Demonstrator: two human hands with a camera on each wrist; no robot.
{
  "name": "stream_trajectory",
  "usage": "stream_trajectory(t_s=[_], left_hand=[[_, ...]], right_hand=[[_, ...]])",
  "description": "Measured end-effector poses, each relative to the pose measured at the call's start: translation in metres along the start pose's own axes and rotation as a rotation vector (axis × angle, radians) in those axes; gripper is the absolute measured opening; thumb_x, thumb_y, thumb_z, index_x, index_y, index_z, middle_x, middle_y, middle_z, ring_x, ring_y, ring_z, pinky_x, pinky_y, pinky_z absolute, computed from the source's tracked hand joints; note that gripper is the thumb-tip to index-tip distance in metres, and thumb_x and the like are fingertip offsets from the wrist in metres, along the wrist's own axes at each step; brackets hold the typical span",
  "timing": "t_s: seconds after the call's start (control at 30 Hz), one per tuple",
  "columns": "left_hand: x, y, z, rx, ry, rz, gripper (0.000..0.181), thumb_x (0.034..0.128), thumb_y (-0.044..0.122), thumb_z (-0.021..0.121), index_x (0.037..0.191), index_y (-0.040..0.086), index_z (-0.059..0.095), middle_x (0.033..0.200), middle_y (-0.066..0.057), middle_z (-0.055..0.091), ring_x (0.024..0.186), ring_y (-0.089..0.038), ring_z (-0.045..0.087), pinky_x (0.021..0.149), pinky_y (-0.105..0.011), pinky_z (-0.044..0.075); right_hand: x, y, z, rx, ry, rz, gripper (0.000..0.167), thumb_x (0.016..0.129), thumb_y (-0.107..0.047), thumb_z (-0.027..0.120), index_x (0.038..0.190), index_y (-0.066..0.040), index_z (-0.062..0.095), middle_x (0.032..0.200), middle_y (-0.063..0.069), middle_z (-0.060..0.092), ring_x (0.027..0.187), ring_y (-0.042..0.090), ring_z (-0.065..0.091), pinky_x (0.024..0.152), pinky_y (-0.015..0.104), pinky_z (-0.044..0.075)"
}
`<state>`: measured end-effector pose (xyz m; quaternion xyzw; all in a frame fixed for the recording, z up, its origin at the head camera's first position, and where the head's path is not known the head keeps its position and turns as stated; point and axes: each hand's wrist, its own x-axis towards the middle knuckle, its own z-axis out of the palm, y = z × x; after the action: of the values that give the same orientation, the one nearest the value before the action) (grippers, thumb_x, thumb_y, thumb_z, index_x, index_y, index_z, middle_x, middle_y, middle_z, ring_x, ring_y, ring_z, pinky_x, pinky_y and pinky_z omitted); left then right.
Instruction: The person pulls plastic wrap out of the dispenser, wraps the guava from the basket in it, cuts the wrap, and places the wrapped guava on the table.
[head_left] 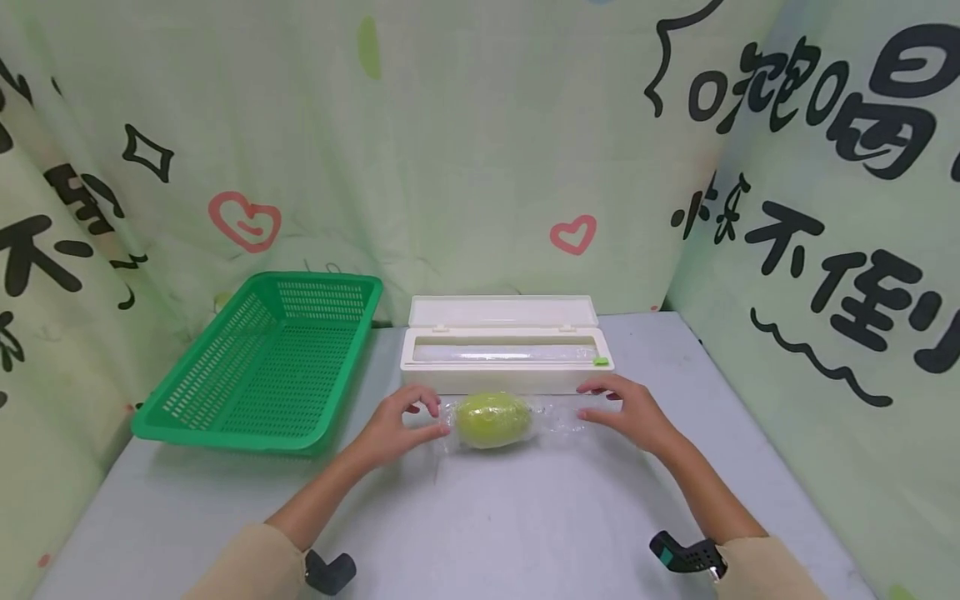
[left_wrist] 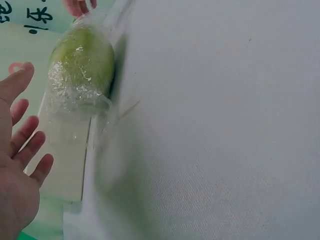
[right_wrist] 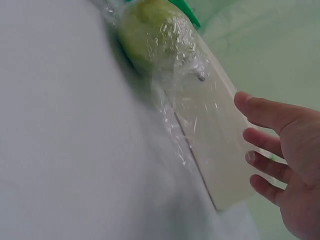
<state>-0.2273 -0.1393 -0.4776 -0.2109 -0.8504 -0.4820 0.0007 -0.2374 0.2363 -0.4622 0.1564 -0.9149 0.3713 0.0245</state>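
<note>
A yellow-green oval fruit [head_left: 492, 420], mango-like, lies on the table wrapped in clear plastic film [head_left: 551, 416]. Loose film sticks out at both ends, the longer tail toward the right. My left hand [head_left: 397, 427] is beside the left end, thumb and fingers spread. The left wrist view shows that hand [left_wrist: 22, 150] apart from the wrapped fruit [left_wrist: 82, 62]. On the other side, my right hand [head_left: 628, 410] is near the film's right tail with its fingers parted. Nothing sits between the fingers of this hand [right_wrist: 285, 150] in the right wrist view.
Directly behind the fruit stands a white cling film dispenser [head_left: 510, 382], its lid [head_left: 502, 311] raised, with a film roll inside and a green slider [head_left: 601, 362]. A green perforated basket [head_left: 247, 442] is at the left. Printed curtains [head_left: 465, 167] enclose the white table [head_left: 487, 533].
</note>
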Motion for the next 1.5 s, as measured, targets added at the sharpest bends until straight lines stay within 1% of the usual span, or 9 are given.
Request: stream_trajectory(t_s=[0.13,0.23,0.5,0.8,0.93,1.03,1.23,1.37,1.5], left_hand=[[0.004,0.0,0.003,0.011,-0.028,-0.032,0.049,0.0741,0.029,0.084,0.114,0.019,0.059,0.121,0.002,0.06,0.118,-0.022,0.054,0.099,-0.048,0.047],[0.006,-0.002,0.007,0.016,-0.066,-0.044,0.058,0.0722,0.028,0.085,0.122,0.017,0.056,0.125,0.001,0.058,0.121,-0.022,0.052,0.101,-0.046,0.045],[0.007,-0.006,0.014,-0.037,-0.124,-0.044,0.04,0.0766,0.018,0.081,0.105,0.012,0.054,0.126,-0.009,0.06,0.12,-0.029,0.057,0.099,-0.045,0.048],[0.008,-0.007,0.019,-0.106,-0.104,-0.019,0.029,0.0796,0.008,0.077,0.1,0.009,0.056,0.104,-0.007,0.062,0.107,-0.028,0.064,0.091,-0.032,0.054],[0.009,-0.007,0.021,-0.118,-0.069,-0.005,0.029,0.0783,0.009,0.079,0.1,0.009,0.06,0.103,-0.008,0.065,0.104,-0.025,0.064,0.089,-0.032,0.055],[0.01,-0.006,0.021,-0.153,-0.035,-0.017,0.035,0.0794,0.013,0.079,0.109,0.009,0.061,0.113,-0.009,0.064,0.111,-0.026,0.061,0.094,-0.038,0.053],[0.017,0.002,0.016,-0.35,-0.013,-0.102,0.043,0.0932,0.021,0.064,0.134,0.012,0.051,0.138,-0.009,0.053,0.127,-0.03,0.054,0.1,-0.042,0.05],[0.023,0.008,0.017,-0.487,-0.035,-0.144,0.043,0.0984,0.024,0.056,0.139,0.011,0.047,0.14,-0.013,0.05,0.12,-0.028,0.058,0.091,-0.04,0.055],[0.027,0.016,0.018,-0.556,-0.026,-0.161,0.042,0.0965,0.022,0.06,0.135,0.007,0.051,0.133,-0.014,0.05,0.109,-0.019,0.061,0.086,-0.038,0.057]], right_hand=[[0.011,-0.018,0.009,0.04,0.001,-0.066,0.038,0.08,-0.019,0.079,0.114,-0.01,0.067,0.121,0.009,0.066,0.116,0.03,0.058,0.097,0.053,0.049],[0.019,-0.029,0.017,0.044,-0.031,-0.12,0.041,0.079,-0.023,0.079,0.117,-0.011,0.066,0.122,0.007,0.067,0.119,0.029,0.058,0.099,0.052,0.048],[0.034,-0.051,0.047,0.018,-0.218,-0.142,0.064,0.076,-0.036,0.08,0.132,-0.014,0.057,0.137,0.007,0.057,0.131,0.031,0.049,0.107,0.051,0.042],[0.034,-0.051,0.072,-0.019,-0.302,-0.144,0.083,0.07,-0.044,0.084,0.14,-0.013,0.049,0.138,0.009,0.056,0.127,0.029,0.052,0.104,0.052,0.043],[0.031,-0.052,0.073,-0.019,-0.265,-0.129,0.083,0.067,-0.048,0.085,0.137,-0.016,0.053,0.134,0.005,0.059,0.122,0.025,0.056,0.1,0.048,0.045],[0.028,-0.054,0.067,-0.012,-0.198,-0.128,0.081,0.066,-0.047,0.086,0.135,-0.017,0.055,0.131,0.004,0.061,0.118,0.024,0.057,0.097,0.046,0.047],[0.023,-0.061,0.052,0.0,-0.039,-0.179,0.084,0.064,-0.039,0.088,0.137,-0.018,0.053,0.136,0.005,0.059,0.125,0.028,0.055,0.1,0.048,0.047],[0.021,-0.065,0.046,0.018,0.016,-0.205,0.087,0.063,-0.038,0.089,0.139,-0.017,0.051,0.139,0.006,0.056,0.129,0.029,0.051,0.103,0.049,0.045],[0.02,-0.066,0.043,0.037,0.059,-0.242,0.089,0.061,-0.034,0.09,0.139,-0.017,0.051,0.139,0.005,0.055,0.13,0.027,0.05,0.105,0.048,0.044]])
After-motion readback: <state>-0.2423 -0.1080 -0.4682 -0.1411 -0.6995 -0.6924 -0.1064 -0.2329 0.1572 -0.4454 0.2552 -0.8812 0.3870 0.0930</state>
